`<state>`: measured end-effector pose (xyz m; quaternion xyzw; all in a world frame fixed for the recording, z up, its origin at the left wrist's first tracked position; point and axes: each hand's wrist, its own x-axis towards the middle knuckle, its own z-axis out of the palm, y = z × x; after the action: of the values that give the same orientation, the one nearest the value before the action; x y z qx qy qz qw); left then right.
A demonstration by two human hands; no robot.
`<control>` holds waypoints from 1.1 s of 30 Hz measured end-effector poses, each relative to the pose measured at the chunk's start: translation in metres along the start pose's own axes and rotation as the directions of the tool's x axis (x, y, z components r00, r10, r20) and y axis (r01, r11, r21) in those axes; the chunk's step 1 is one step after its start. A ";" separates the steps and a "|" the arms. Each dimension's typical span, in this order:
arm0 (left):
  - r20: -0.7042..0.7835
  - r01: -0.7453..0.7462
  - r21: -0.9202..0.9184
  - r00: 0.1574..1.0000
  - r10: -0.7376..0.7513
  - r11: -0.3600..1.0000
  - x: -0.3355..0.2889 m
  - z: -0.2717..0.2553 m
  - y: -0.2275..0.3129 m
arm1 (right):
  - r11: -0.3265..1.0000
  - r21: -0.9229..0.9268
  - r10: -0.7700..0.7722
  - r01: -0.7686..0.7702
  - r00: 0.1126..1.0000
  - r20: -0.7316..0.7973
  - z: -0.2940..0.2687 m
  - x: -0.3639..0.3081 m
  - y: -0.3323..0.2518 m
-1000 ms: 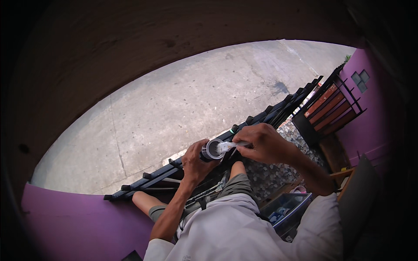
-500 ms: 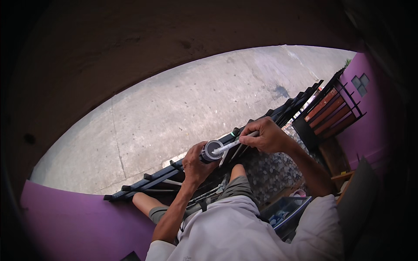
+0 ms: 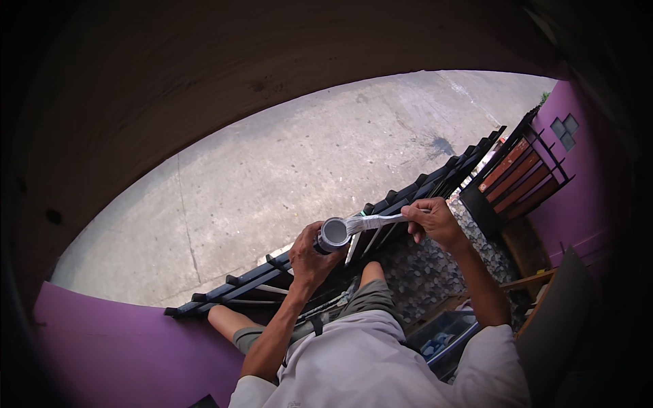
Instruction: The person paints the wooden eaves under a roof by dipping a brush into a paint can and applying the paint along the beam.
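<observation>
My left hand (image 3: 309, 256) is wrapped round a small paint can (image 3: 334, 232), its open top facing up and grey paint showing inside. Pinched by its handle in my right hand (image 3: 431, 222) is a paintbrush (image 3: 373, 222), held nearly level. Its pale, paint-coated bristles are at the can's right rim; whether they touch it I cannot tell. Both hands are in front of my body, over the dark metal fence (image 3: 258, 278).
Beyond the fence lies a concrete road (image 3: 238, 183). Purple walls (image 3: 122, 340) stand left and right. Rust-red slats (image 3: 517, 170) in a black frame are at right. Below my right arm are a plastic bin (image 3: 442, 333) with things inside and a pebble-patterned floor (image 3: 435, 275).
My right hand has moved right, drawing the brush out of the can to its rim. The bristles now show fully. My left hand and the can have barely moved.
</observation>
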<state>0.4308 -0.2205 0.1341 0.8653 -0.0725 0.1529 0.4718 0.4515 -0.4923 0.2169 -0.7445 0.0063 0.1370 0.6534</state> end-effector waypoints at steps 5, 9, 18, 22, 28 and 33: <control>0.037 0.084 -0.049 0.996 -0.082 0.995 0.001 0.007 0.003 | 0.998 0.053 -0.029 0.033 0.998 -0.059 -0.012 -0.005 0.003; 0.043 0.076 -0.047 0.996 -0.074 0.996 0.005 0.014 0.012 | 0.992 0.113 -0.043 0.050 0.997 -0.061 -0.011 -0.003 0.008; 0.044 0.041 -0.083 0.998 -0.038 0.996 0.030 0.044 0.019 | 0.909 -0.220 -0.372 0.354 0.927 -0.047 -0.035 -0.001 0.014; 0.066 0.015 -0.106 0.998 -0.008 0.994 0.039 0.047 0.021 | 0.815 -0.378 -0.495 0.439 0.867 -0.059 -0.039 -0.002 0.009; 0.089 0.049 -0.073 0.995 -0.042 0.996 0.044 0.060 0.015 | 0.749 -0.469 -0.583 0.468 0.802 -0.131 -0.047 -0.006 0.030; 0.094 0.072 -0.131 0.994 -0.060 0.989 0.045 0.061 0.017 | 0.904 -0.211 -0.421 0.371 0.860 -0.288 -0.059 -0.010 0.050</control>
<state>0.4811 -0.2803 0.1314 0.8396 -0.0747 0.0930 0.5300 0.4437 -0.5588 0.1771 -0.7884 -0.0493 -0.1257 0.6001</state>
